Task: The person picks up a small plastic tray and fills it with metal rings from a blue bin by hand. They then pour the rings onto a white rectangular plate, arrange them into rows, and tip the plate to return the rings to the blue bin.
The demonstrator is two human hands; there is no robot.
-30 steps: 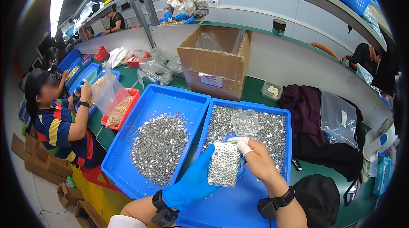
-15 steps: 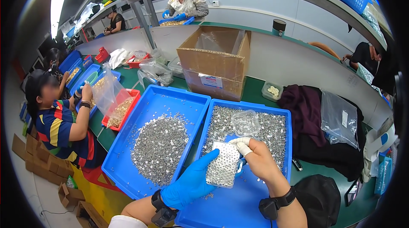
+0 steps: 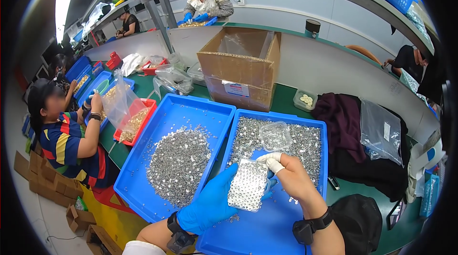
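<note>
My left hand point(image 3: 207, 206), in a blue glove, grips a clear plastic perforated tray point(image 3: 248, 186) from its left side and from beneath. Small shiny metal rings fill the tray in rows. At the tray's upper right corner, my right hand point(image 3: 292, 173) is closed, with white finger cots on its thumb and forefinger. Its other fingertips are hidden. Both hands are above a blue bin point(image 3: 267, 231) whose far part is covered with loose metal rings point(image 3: 305, 150). A small clear plastic box point(image 3: 275, 136) rests on those rings, just beyond the tray.
Left of it, another blue bin point(image 3: 136, 186) holds a ring heap point(image 3: 179, 167). A cardboard box point(image 3: 241, 71) stands behind. Dark clothing point(image 3: 341, 124) and a plastic bag point(image 3: 380, 133) lie at the right. At far left a co-worker point(image 3: 67, 136) handles a bag beside a red tray point(image 3: 151, 107).
The perforated tray has shifted slightly left and down and tilted, so its rings shine brighter. Both hands moved a little with it.
</note>
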